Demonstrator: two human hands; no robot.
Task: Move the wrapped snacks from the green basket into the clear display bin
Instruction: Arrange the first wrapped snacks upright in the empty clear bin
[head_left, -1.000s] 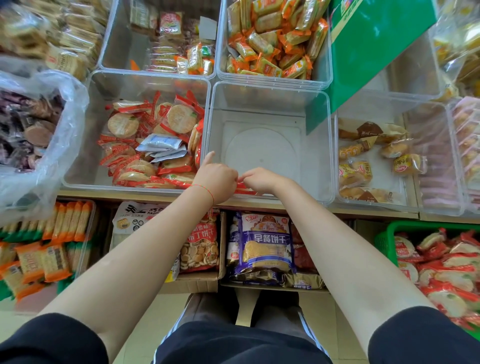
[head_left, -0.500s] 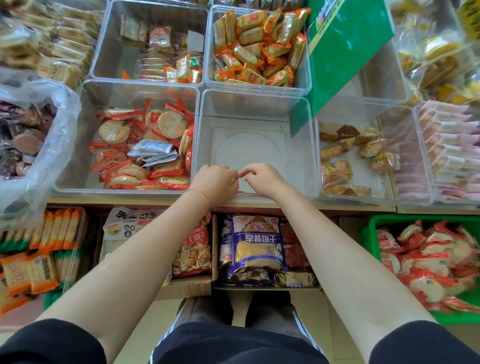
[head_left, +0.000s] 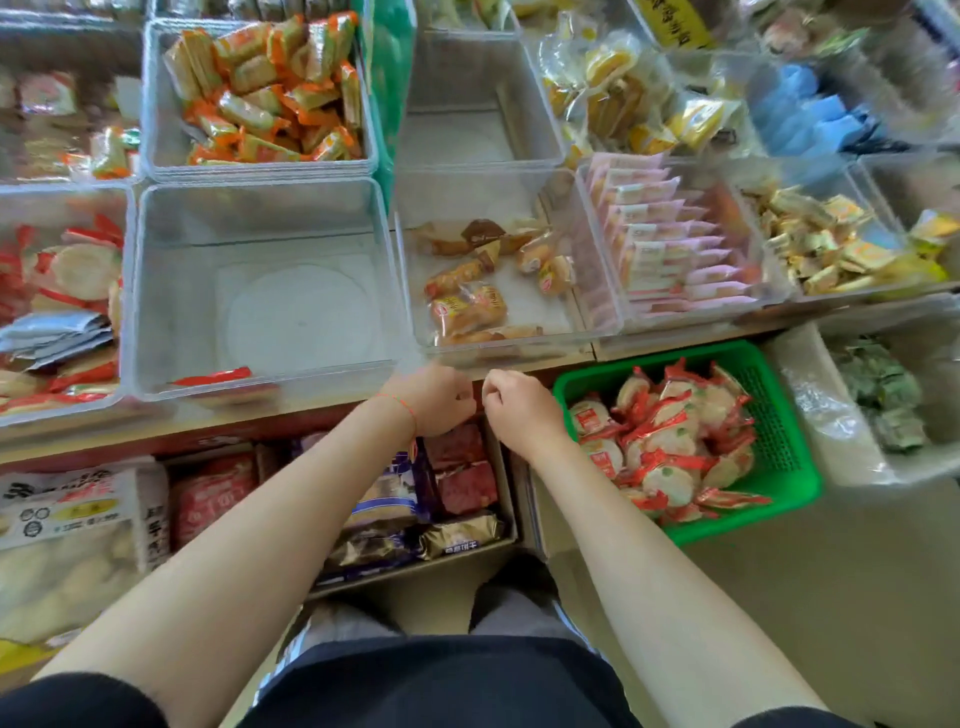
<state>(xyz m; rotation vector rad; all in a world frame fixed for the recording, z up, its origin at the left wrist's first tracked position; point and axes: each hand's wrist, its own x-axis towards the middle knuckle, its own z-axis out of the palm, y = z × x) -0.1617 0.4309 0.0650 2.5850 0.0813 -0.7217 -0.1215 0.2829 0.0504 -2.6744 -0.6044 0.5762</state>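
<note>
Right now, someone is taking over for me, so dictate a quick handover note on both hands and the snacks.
Left hand: fingers curled, holding nothing.
Right hand: same, beside the left at the shelf edge.
Green basket: full of wrapped snacks, to the right, below the shelf.
Clear display bin: nearly empty, one red wrapper at its front.
Done: almost nothing. Left: move the basket's snacks into the bin.

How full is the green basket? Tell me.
Roughly full. The green basket holds a heap of red-wrapped snacks over most of its floor, several rising near its rim.
</note>
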